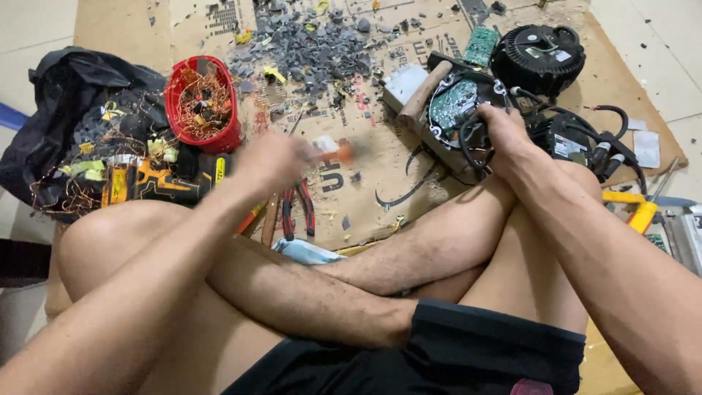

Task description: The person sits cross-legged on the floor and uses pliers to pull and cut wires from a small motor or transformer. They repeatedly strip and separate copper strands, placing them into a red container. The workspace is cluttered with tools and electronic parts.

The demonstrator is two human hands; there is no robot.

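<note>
An opened electronic unit (457, 110) with a green circuit board and black cables is gripped by the right hand (504, 135), fingers curled over its near edge, on the cardboard sheet (365, 175) spread on the floor just beyond the crossed legs. It is judged rigid and fairly heavy, with sharp metal edges and a brittle board, so the casing rim is the safer hold. The left hand (270, 161) is blurred; it appears closed around an orange-tipped tool (336, 152), though the grip cannot be told for certain. Red-handled pliers (296, 208) lie just beneath it. A red basket of copper wire (203, 102), a black bag (66, 124), grey plastic fragments (314, 44), a wooden-handled hammer (424, 93) and a black fan housing (540, 58) crowd the surroundings.
</note>
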